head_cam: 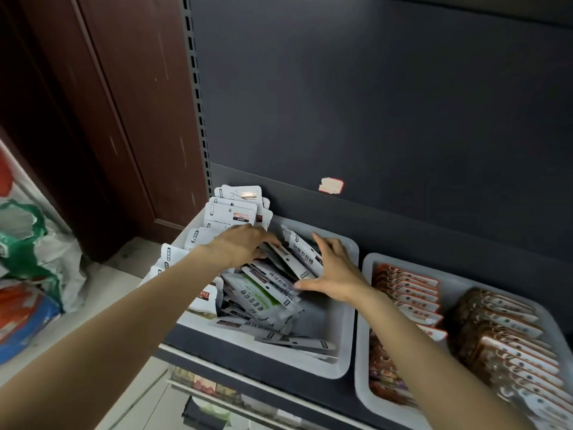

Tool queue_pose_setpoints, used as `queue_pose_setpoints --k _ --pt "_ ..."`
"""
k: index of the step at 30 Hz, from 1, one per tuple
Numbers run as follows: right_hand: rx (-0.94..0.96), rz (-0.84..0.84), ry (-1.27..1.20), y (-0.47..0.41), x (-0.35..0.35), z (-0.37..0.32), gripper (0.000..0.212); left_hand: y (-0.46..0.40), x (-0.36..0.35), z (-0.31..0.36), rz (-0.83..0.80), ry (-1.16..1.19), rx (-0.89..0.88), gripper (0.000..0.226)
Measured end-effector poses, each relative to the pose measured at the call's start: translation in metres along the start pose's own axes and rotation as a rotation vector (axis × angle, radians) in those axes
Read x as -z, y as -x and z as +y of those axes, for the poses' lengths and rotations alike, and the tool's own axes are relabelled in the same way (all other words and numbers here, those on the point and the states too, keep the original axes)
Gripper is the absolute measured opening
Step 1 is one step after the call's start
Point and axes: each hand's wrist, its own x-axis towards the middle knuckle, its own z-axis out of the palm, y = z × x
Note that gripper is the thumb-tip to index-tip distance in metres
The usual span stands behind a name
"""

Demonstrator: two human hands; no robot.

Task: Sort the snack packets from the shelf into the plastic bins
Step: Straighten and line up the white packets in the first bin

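Forearms reach far into the left bin (347, 361). The left hand (238, 246) grips leaning packets (288, 262); the right hand (333, 271), fingers spread, braces them. Letting go early could topple the stack onto the loose pile.

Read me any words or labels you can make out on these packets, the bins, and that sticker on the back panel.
"树莓形软糖": white packet leaning by the right hand.
Green-and-white packet: upside-down characters, too blurred.
Orange packets, brown packets: print too small.
Back-panel sticker: illegible.
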Motion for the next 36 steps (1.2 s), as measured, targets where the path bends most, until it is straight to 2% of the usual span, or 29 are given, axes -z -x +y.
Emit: queue_pose_setpoints --k 3,5,6,7,9,11,14,15,17,20,22,26,29,31,33,36 --pt "0.017 0.184 0.159 -0.006 0.007 0.004 0.057 -0.008 -0.005 0.006 0.138 -0.095 0.027 0.037" --pt "0.006 0.316 0.164 -0.010 0.011 0.009 0.019 -0.012 -0.007 0.011 0.191 -0.234 0.045 0.037" --pt "-0.010 0.346 0.130 -0.011 0.014 0.011 0.008 -0.015 -0.007 0.013 0.211 -0.267 0.048 0.036" --pt "-0.039 0.358 0.092 -0.013 0.016 0.013 0.013 -0.016 -0.007 0.014 0.224 -0.243 0.048 0.034" --pt "-0.079 0.350 0.018 -0.021 0.022 0.017 0.014 -0.017 -0.004 0.021 0.256 -0.022 0.034 0.031" --pt "-0.023 0.355 -0.060 -0.027 0.031 0.017 0.016 -0.019 -0.002 0.031 0.350 0.144 -0.013 0.032" --pt "0.129 0.333 -0.198 -0.035 0.038 0.013 0.031 -0.026 -0.007 0.049 0.481 0.258 -0.050 0.031" --pt "0.130 0.298 -0.268 -0.037 0.037 0.013 0.034 -0.030 -0.011 0.053 0.499 0.301 -0.049 0.034" --pt "0.019 0.227 -0.506 -0.036 0.025 0.013 0.038 -0.036 -0.020 0.054 0.510 0.401 0.022 0.047" --pt "-0.185 0.318 -0.889 -0.021 0.004 0.012 0.059 -0.037 -0.026 0.046 0.517 0.569 0.223 0.079" --pt "-0.196 0.337 -1.016 -0.013 -0.003 0.011 0.069 -0.038 -0.028 0.040 0.408 0.635 0.280 0.091" --pt "-0.145 0.272 -0.946 -0.013 -0.005 0.008 0.092 -0.042 -0.031 0.041 0.167 0.948 0.184 0.101" --pt "-0.135 0.254 -0.986 -0.023 -0.002 0.007 0.099 -0.043 -0.040 0.049 0.045 1.120 0.122 0.111" --pt "-0.151 0.256 -0.892 -0.025 -0.002 0.013 0.099 -0.039 -0.047 0.052 0.010 1.126 0.113 0.115" --pt "-0.141 0.285 -0.725 -0.023 0.001 0.020 0.096 -0.034 -0.046 0.047 0.010 1.084 0.103 0.108" --pt "-0.092 0.418 -0.417 -0.017 0.005 0.026 0.085 -0.030 -0.039 0.038 0.047 0.938 0.092 0.098"
